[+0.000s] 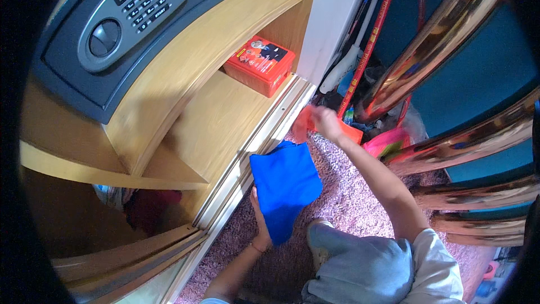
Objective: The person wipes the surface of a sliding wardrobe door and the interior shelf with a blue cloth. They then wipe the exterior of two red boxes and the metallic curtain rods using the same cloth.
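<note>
My left hand (pixel 260 231) grips a bright blue folded cloth (pixel 287 183) by its near left edge. The cloth hangs over the carpet beside the cabinet's lower track, and it hides part of the fingers. Farther off, my right hand (pixel 326 121) reaches out beside the cabinet's corner, its fingers closed and blurred by motion. A red piece (pixel 302 123), smeared and of unclear kind, hangs at those fingers. Just behind the right wrist lies an orange-red box-like thing (pixel 351 132) on the floor, partly covered by the arm.
A red plastic box (pixel 261 63) with a printed lid sits on the wooden shelf (pixel 216 107). Above is a grey safe (pixel 129 17) with a keypad. Shiny copper-coloured tubes (pixel 433 39) and a red pole (pixel 368 48) rise at the right. Pink carpet (pixel 337 191) covers the floor.
</note>
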The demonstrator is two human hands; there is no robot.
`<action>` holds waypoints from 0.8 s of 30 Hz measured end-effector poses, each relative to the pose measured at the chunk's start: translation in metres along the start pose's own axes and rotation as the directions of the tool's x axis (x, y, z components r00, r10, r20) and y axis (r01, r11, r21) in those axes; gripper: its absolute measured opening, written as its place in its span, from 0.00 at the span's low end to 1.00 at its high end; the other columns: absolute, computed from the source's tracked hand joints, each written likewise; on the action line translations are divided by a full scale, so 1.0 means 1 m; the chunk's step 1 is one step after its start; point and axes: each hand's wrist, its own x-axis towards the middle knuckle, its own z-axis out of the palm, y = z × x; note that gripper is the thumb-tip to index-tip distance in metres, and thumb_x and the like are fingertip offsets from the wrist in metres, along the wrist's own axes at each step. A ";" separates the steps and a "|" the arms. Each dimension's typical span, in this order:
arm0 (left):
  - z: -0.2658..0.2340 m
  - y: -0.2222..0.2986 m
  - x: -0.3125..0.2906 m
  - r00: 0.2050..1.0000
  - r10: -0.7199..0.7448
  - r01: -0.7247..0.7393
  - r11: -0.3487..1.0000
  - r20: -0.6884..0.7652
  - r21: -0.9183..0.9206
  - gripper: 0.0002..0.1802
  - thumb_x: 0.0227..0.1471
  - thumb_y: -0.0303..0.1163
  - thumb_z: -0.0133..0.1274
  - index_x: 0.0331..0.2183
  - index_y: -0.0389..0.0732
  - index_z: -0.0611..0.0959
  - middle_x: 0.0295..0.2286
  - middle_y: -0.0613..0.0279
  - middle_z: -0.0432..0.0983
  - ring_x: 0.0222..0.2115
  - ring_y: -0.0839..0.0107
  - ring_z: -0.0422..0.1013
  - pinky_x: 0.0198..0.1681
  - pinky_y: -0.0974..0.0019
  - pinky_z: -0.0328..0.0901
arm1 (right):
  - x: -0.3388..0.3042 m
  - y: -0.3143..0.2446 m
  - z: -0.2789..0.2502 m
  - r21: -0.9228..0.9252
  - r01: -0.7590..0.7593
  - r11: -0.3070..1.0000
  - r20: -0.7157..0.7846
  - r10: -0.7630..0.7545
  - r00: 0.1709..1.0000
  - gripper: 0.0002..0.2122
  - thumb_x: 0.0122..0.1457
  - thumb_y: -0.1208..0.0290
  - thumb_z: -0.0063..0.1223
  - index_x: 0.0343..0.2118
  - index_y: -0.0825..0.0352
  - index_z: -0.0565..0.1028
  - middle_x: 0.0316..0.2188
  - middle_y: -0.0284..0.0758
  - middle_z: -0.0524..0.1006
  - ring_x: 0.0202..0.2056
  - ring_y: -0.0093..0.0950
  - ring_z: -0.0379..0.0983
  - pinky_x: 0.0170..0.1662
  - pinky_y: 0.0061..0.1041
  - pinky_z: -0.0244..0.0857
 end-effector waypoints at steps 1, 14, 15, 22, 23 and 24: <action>-0.004 -0.002 -0.001 1.000 0.013 -0.013 1.000 -0.026 0.006 0.33 0.65 0.59 0.30 0.60 0.45 0.60 0.54 0.51 0.64 0.54 0.59 0.65 0.59 0.53 0.62 | 0.017 -0.001 -0.013 0.069 -0.225 0.972 -0.065 0.229 0.971 0.10 0.55 0.79 0.50 0.38 0.70 0.79 0.37 0.49 0.80 0.36 0.42 0.79 0.41 0.38 0.71; -0.011 -0.026 0.000 0.975 0.223 -0.191 0.842 -0.004 0.504 0.30 0.67 0.55 0.31 0.60 0.44 0.56 0.53 0.49 0.62 0.54 0.59 0.64 0.56 0.52 0.66 | 0.158 0.041 -0.138 -0.386 -0.199 0.901 -0.519 -0.033 0.854 0.21 0.58 0.81 0.42 0.56 0.76 0.63 0.57 0.56 0.65 0.52 0.52 0.68 0.58 0.39 0.63; -0.012 -0.026 0.001 0.984 0.178 -0.148 0.878 -0.024 0.456 0.30 0.67 0.55 0.31 0.60 0.44 0.56 0.52 0.49 0.63 0.54 0.59 0.64 0.56 0.53 0.67 | 0.164 0.045 -0.140 -0.508 -0.233 0.829 -0.497 -0.061 0.865 0.22 0.58 0.81 0.42 0.56 0.77 0.62 0.58 0.56 0.64 0.51 0.52 0.69 0.58 0.40 0.63; -0.016 -0.018 0.002 0.995 -0.024 0.029 0.999 -0.096 0.046 0.32 0.66 0.55 0.31 0.62 0.45 0.53 0.52 0.48 0.62 0.53 0.58 0.65 0.54 0.52 0.68 | 0.158 0.000 -0.119 -0.817 -0.250 0.519 -0.030 0.395 0.918 0.16 0.56 0.74 0.52 0.46 0.73 0.76 0.54 0.58 0.65 0.46 0.44 0.74 0.43 0.39 0.74; -0.016 -0.025 0.002 0.994 -0.003 0.015 0.994 -0.106 0.111 0.32 0.66 0.55 0.32 0.62 0.46 0.53 0.52 0.48 0.62 0.54 0.58 0.65 0.55 0.52 0.68 | 0.151 -0.003 -0.126 -0.855 -0.176 0.488 0.002 0.343 0.939 0.15 0.55 0.73 0.52 0.45 0.73 0.77 0.53 0.57 0.66 0.42 0.43 0.76 0.42 0.38 0.75; -0.019 -0.029 0.004 0.995 -0.045 0.049 0.998 -0.086 0.043 0.32 0.66 0.55 0.32 0.62 0.46 0.53 0.53 0.48 0.61 0.54 0.57 0.65 0.55 0.52 0.67 | 0.143 0.013 -0.124 -0.842 -0.197 0.503 -0.049 0.291 0.955 0.14 0.53 0.74 0.55 0.42 0.72 0.75 0.48 0.52 0.68 0.33 0.40 0.79 0.38 0.37 0.76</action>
